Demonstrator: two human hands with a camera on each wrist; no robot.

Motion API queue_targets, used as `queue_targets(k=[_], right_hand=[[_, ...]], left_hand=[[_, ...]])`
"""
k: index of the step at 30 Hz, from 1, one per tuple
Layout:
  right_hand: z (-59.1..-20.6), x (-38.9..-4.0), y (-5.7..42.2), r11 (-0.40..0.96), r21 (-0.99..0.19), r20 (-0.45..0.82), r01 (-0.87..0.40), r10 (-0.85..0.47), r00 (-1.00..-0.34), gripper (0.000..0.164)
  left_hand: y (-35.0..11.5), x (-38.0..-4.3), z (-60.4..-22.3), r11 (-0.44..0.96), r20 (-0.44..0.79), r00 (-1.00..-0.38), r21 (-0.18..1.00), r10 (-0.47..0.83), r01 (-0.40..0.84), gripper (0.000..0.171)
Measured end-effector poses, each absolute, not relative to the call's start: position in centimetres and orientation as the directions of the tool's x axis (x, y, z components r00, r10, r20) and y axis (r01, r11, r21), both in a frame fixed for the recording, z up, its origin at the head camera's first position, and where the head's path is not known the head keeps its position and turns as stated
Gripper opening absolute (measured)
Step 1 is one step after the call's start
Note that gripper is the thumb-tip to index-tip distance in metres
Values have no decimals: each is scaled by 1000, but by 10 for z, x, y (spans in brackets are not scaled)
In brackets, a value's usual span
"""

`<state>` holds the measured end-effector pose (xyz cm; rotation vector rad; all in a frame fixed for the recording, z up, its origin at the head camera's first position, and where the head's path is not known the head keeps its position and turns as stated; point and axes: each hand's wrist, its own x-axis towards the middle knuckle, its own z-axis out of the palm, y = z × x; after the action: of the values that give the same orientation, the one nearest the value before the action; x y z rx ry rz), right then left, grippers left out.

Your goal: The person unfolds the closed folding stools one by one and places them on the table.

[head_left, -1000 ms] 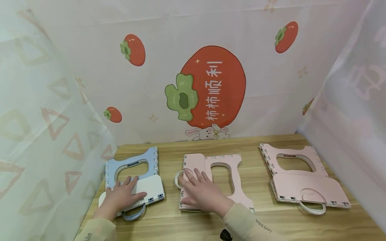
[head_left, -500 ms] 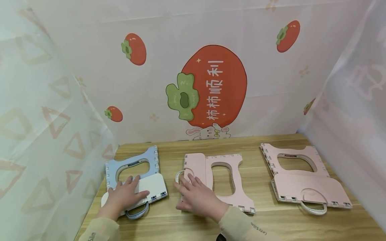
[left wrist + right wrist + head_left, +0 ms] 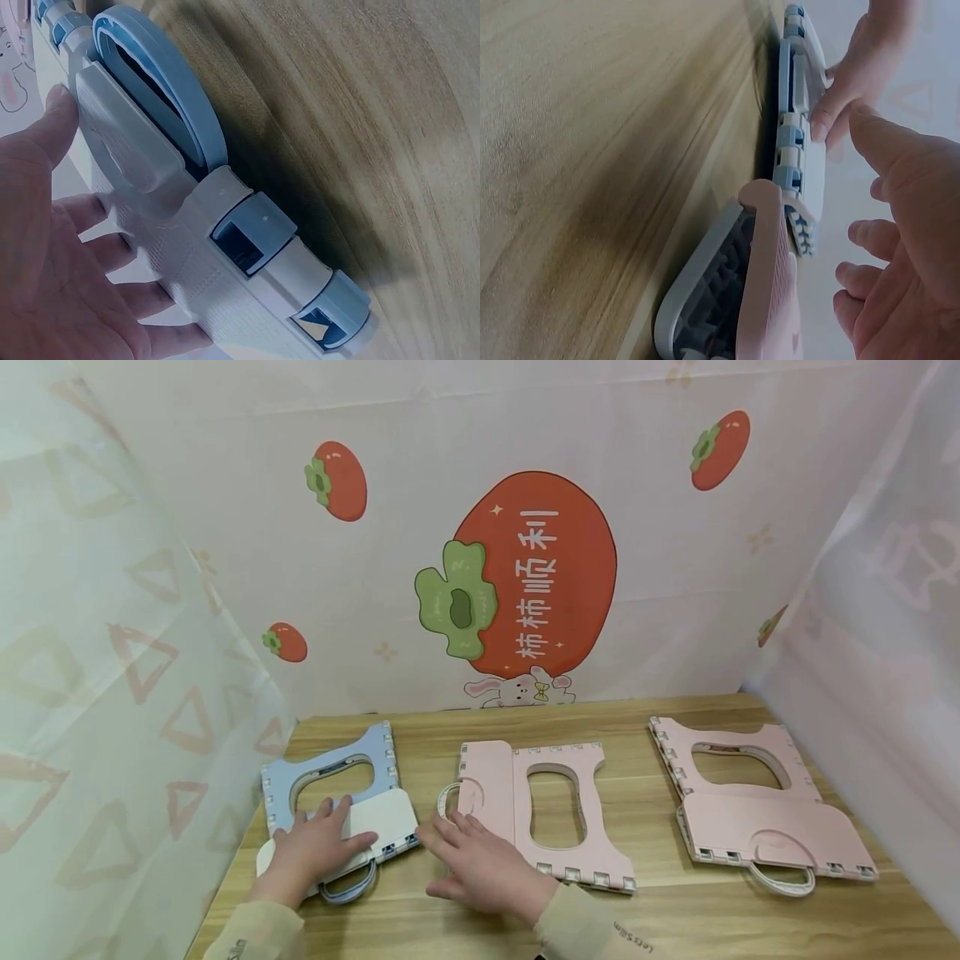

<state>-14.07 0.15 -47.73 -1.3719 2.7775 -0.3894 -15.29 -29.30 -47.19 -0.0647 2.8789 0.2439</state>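
Observation:
A folding step stool in blue and white (image 3: 378, 814) lies folded flat at the left of the table. My left hand (image 3: 318, 847) rests on its white panel with spread fingers, thumb towards the hinged edge. In the left wrist view, the stool's blue carry handle (image 3: 169, 94) sticks out past that edge. At the middle lies a folded pink step stool (image 3: 491, 777), its white handle loop (image 3: 446, 799) facing left. My right hand (image 3: 483, 868), fingers spread, overlaps its near left corner in the head view; the right wrist view shows the hand (image 3: 907, 247) apart from the pink stool (image 3: 761, 277).
Another folded pink step stool (image 3: 772, 827) lies at the right, handle towards me. All three stools lie on a wood-grain table (image 3: 697, 918). Behind stands a white cloth wall (image 3: 652, 652) printed with persimmons; patterned cloth (image 3: 135, 710) hangs at both sides.
My right hand has slid left and towards me, off the pink stool's panel to its near left corner. My left hand and the blue and white stool have shifted slightly right.

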Motion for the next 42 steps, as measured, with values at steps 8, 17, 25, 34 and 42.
queue_targets(k=[8,17,25,34,42], right_hand=[[-478,-134,-5,557,-257,83,-790,-802,-592,68],[-485,-127,-11,517,-326,89,-791,-816,-570,67],[-488,-121,-17,464,-459,67,-758,-832,-551,66],[-489,-115,-29,478,-560,32,-677,-804,-594,64],[-496,-110,-39,401,-904,-193,-151,-695,-693,76]], left_hand=[[-288,-155,-470,989,-244,-969,133,-30,-64,100],[-285,-155,-471,997,-211,-977,66,-17,-31,100],[-280,-152,-477,999,-194,-981,38,-18,-26,100],[-279,-149,-475,998,-194,-981,49,-31,-42,94],[-285,-144,-472,992,-184,-983,118,-25,-48,90]])
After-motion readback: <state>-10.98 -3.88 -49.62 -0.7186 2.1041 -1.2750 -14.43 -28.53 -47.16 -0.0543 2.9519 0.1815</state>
